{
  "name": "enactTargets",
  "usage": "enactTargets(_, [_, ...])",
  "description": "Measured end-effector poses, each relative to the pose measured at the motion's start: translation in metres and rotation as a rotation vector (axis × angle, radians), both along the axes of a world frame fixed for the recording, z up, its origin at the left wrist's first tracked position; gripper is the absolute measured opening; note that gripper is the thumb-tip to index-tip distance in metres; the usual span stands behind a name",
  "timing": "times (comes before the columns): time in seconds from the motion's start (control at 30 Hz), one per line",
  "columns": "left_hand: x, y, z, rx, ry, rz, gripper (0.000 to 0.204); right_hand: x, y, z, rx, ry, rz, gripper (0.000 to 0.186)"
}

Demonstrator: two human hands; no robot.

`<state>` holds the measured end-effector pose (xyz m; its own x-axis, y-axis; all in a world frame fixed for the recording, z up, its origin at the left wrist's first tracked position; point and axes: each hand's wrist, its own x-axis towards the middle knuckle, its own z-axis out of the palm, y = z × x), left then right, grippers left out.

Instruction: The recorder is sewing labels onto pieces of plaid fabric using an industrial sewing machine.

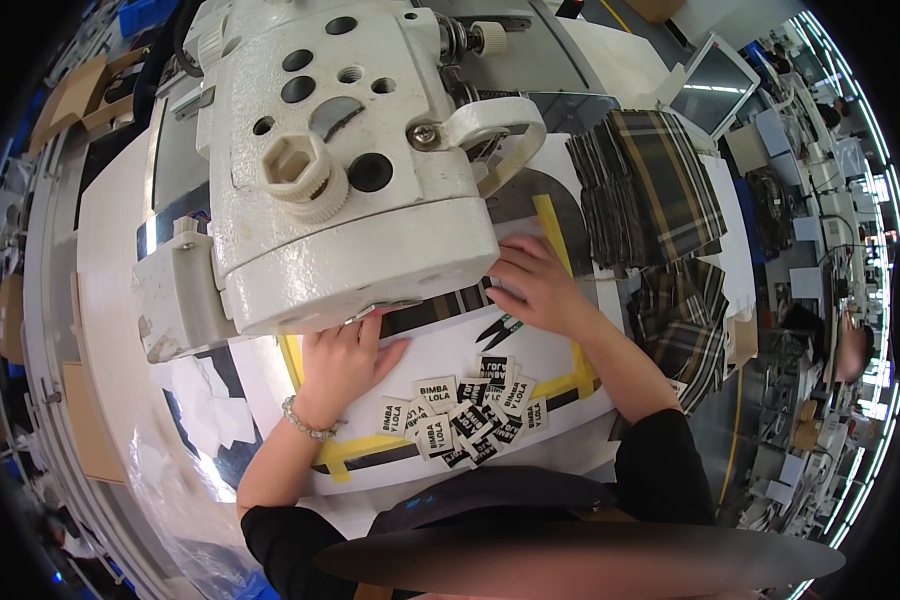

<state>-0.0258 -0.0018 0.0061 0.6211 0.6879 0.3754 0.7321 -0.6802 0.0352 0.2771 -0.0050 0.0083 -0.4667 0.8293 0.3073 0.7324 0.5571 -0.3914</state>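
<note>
A strip of dark plaid fabric (436, 312) lies on the white work surface under the head of a white sewing machine (355, 215). At the fabric's left end is my left hand (342, 365), thumb held apart and fingertips partly hidden by the machine head. My right hand (540, 285) rests at the fabric's right end, fingers stretched and spread, their tips close to the machine head. Dark thread snips (500, 328) lie just below my right hand. Nearer me, between my forearms, is a loose pile of small black and white labels (470, 418). The needle area is hidden.
A stack of folded plaid pieces (660, 185) stands at the right, with more plaid fabric (682, 315) draped nearer. Yellow tape (560, 235) marks the surface. Clear plastic (175, 505) lies at lower left. A screen (712, 85) stands far right.
</note>
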Motion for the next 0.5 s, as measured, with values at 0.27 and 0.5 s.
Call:
enactTargets(0.27, [0.001,0.001,0.001,-0.006,0.010,0.016,0.049,0.000,0.002,-0.002,0.058,0.046,0.061,0.019])
enactTargets(0.5, [0.003,0.000,0.002,-0.009,0.044,0.037,0.050,-0.012,-0.005,-0.002,0.036,0.178,0.141,0.012])
